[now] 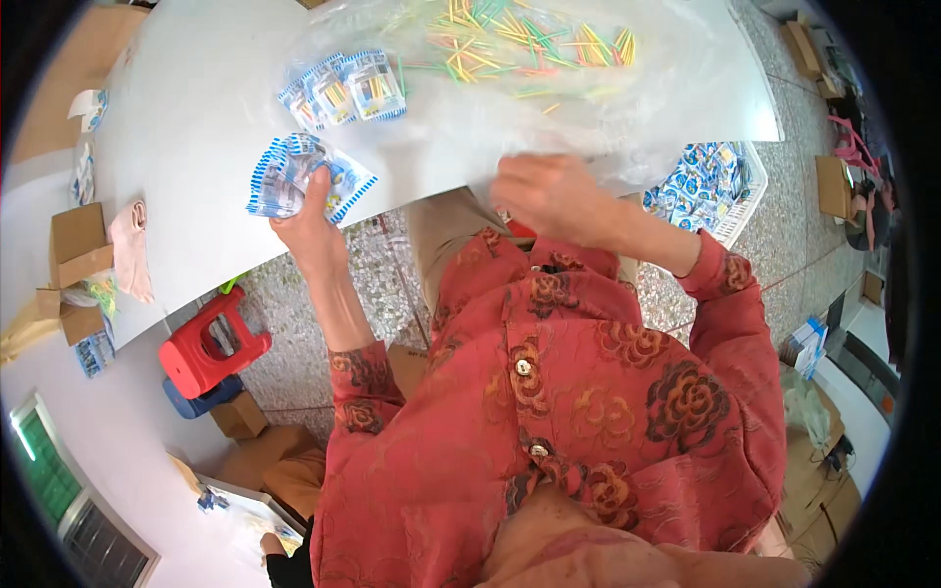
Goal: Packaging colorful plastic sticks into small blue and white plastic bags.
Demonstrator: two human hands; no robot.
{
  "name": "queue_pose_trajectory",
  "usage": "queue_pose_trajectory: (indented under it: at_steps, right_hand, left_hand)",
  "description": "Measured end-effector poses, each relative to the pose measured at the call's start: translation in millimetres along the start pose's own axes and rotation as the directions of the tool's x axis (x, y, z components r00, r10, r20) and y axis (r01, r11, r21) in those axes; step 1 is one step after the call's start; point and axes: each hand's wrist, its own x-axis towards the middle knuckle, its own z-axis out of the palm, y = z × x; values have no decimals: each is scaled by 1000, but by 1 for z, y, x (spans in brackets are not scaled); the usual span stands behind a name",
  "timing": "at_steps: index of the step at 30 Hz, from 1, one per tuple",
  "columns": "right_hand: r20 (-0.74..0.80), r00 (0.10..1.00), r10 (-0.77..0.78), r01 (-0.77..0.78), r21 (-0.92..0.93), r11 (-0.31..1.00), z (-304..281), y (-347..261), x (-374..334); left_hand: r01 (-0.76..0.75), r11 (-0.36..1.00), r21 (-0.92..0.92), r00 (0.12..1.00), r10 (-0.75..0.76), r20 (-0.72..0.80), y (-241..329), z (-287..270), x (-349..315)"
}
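My left hand (309, 218) grips a bunch of small blue-and-white plastic packets (289, 174) at the near edge of the white table (196, 127). My right hand (549, 191) rests on the edge of a clear plastic sheet (647, 108) spread over the table; whether it grips the sheet I cannot tell. On that sheet lies a heap of thin coloured sticks (520, 44), green, yellow and pink. Three filled packets (343, 90) with sticks inside lie side by side on the table just beyond my left hand.
A white basket (740, 201) of blue-and-white packets stands to the right below the table. A red stool (208, 345) over a blue one sits on the speckled floor at left. Cardboard boxes (78, 245) and a pink cloth (130, 245) lie at the table's left end.
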Motion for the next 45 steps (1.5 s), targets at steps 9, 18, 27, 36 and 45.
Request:
queue_pose_trajectory:
  at_steps: [9,18,27,36,45]
  right_hand:
    - [532,836,-134,29,200,979,87,12,-43]
    - [17,932,361,-332,431,839,-12,34,25]
    - [-103,942,320,-230,496,837,-32,34,46]
    - [-147,957,249,-191,322,927,-31,31,43]
    - [-334,920,205,-113,275,955,-49,11,45]
  left_hand:
    - [131,991,40,957,-137,256,-22,50,-19]
    - [224,964,140,917,-257,304,-48,68,-25]
    - [201,972,121,884,-233,405,-34,87,-35]
    - [301,943,143,814,-332,476,-26,80,-38]
    - [263,955,137,881,-296,370,-29,82,-38]
